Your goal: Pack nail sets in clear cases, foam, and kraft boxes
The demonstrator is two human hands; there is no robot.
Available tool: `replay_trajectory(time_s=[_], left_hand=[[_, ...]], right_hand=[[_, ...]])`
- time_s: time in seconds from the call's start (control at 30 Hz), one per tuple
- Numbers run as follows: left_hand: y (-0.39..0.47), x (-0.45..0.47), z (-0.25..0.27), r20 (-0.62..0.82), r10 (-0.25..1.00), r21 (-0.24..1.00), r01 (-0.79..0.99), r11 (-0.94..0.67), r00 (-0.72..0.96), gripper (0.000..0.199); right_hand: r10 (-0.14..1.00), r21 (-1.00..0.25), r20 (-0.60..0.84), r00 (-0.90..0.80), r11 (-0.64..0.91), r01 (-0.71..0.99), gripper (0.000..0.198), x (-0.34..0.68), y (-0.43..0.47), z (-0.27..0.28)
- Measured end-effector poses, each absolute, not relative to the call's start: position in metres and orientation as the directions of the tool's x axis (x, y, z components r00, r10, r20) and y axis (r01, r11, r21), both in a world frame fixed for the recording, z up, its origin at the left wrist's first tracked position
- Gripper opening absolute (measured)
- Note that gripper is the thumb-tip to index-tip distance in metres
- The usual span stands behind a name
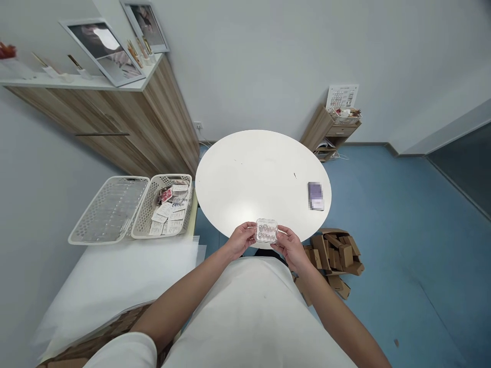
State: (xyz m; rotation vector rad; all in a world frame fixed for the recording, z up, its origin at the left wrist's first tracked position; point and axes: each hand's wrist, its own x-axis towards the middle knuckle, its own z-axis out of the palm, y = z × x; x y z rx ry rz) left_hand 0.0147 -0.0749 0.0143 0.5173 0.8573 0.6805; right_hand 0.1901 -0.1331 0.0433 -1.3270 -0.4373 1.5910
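Note:
Between my two hands is a small clear plastic case, held over the near edge of a white oval table. Two rows of small shiny pinkish pieces, which look like false nails, show through it. My left hand is closed on the case's left side, fingers and thumb at the edge. At its right side my right hand grips the lower corner. The case seems shut, its top face turned up toward me.
A purple box lies at the table's right. On the left stand a white basket of cards and packets and another basket of clear cases. Cardboard boxes sit on the floor at right. A wooden cabinet stands back left.

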Motion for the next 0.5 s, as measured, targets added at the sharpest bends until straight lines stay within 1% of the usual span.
replay_trajectory(time_s=[0.1,0.2,0.27,0.4,0.5], left_hand=[[-0.074,0.021,0.017,-0.506,0.731,0.66,-0.34,0.67,0.458,0.026],[-0.072,0.029,0.022,-0.489,0.746,0.693,-0.318,0.647,0.452,0.026],[-0.072,0.035,0.027,-0.479,0.757,0.736,-0.266,0.622,0.445,0.03],[-0.074,0.051,0.032,-0.49,0.766,0.813,-0.098,0.574,0.416,0.047],[-0.074,0.063,0.03,-0.481,0.775,0.842,-0.031,0.539,0.409,0.05]], right_hand=[[0.84,-0.78,-0.538,0.076,-0.461,-0.423,0.036,0.197,-0.128,0.043],[0.847,-0.79,-0.528,0.069,-0.46,-0.405,0.038,0.208,-0.123,0.045],[0.849,-0.799,-0.523,0.076,-0.457,-0.39,0.04,0.217,-0.119,0.047],[0.846,-0.808,-0.525,0.089,-0.463,-0.365,0.041,0.234,-0.112,0.048],[0.842,-0.811,-0.533,0.085,-0.48,-0.336,0.041,0.244,-0.107,0.045]])
